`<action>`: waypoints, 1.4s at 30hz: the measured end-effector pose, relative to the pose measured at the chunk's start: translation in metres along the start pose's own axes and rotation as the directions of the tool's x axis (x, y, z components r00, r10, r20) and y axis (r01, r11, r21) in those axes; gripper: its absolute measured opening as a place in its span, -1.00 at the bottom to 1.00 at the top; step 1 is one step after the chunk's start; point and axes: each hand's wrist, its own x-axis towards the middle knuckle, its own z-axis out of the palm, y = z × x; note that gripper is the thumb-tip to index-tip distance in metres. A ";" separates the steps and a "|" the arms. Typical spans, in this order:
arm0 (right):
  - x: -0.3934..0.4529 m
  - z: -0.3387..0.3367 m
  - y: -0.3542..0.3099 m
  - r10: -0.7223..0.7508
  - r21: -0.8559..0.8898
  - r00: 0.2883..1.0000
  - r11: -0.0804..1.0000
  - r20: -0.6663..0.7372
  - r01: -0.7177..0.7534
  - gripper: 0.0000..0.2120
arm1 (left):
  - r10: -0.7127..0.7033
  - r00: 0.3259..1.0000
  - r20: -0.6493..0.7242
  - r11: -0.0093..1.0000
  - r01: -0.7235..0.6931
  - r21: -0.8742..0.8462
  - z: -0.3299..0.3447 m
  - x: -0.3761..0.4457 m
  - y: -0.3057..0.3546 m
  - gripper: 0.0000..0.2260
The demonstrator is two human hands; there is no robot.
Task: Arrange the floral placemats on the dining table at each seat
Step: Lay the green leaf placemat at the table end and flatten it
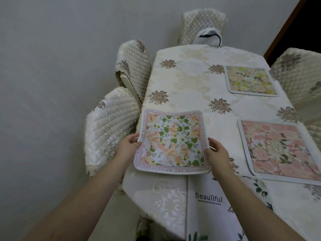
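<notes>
Item 1: green-leaf placemat (172,140), square, white ground with peach flowers, green leaves and a pink lettered border. I see it at the near left corner of the dining table (189,87), its far edge down on the cloth, its near edge raised and hanging past the table edge.

Item 2: left hand (127,146). I log it closed on the mat's left edge, thumb on top, fingers underneath.

Item 3: right hand (216,151). Closed on the mat's right edge in the same way, thumb on top.

Item 4: pink placemat (281,150), flat at the near right seat, well apart from the held mat.

Item 5: yellow-flowered placemat (251,80), flat at the far right seat, beyond the pink one.

Item 6: cream tablecloth with brown flower motifs (159,97), covering the whole tabletop.

Item 7: quilted chair covers, two at the left side (111,126) (133,65), one at the far end (203,25), one at the right (298,73).

Item 8: white printed sheet reading "Beautiful" (208,200), just below the held mat, near the right forearm.
</notes>
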 end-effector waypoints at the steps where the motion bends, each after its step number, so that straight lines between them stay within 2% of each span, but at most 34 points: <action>1: 0.006 0.002 0.001 0.008 -0.004 1.000 1.000 -0.009 -0.008 -0.59 | 0.000 1.000 0.006 1.000 0.000 0.010 0.002 0.007 0.002 -0.69; 6: 0.031 0.014 0.004 0.048 0.011 0.998 0.999 -0.043 -0.047 -0.64 | -0.007 0.999 0.038 0.998 0.005 0.058 0.007 0.041 -0.003 -0.68; 14: 0.068 0.034 0.026 0.083 0.033 0.993 0.996 -0.089 -0.080 -0.66 | 0.014 0.999 -0.053 0.996 -0.009 0.087 0.017 0.077 -0.024 -0.70; 22: 0.074 0.033 0.047 0.003 -0.209 0.993 0.978 -0.116 -0.028 -0.69 | 0.064 0.996 -0.066 0.967 -0.045 0.251 0.016 0.095 -0.033 -0.69; 36: 0.072 0.036 0.051 -0.058 -0.433 0.988 0.901 -0.142 -0.009 -0.69 | 0.172 0.985 0.004 0.872 -0.154 0.465 0.011 0.091 -0.041 -0.66; 42: 0.075 0.037 0.053 -0.072 -0.499 0.985 0.866 -0.158 -0.017 -0.70 | 0.256 0.963 0.081 0.764 -0.253 0.594 0.010 0.094 -0.044 -0.64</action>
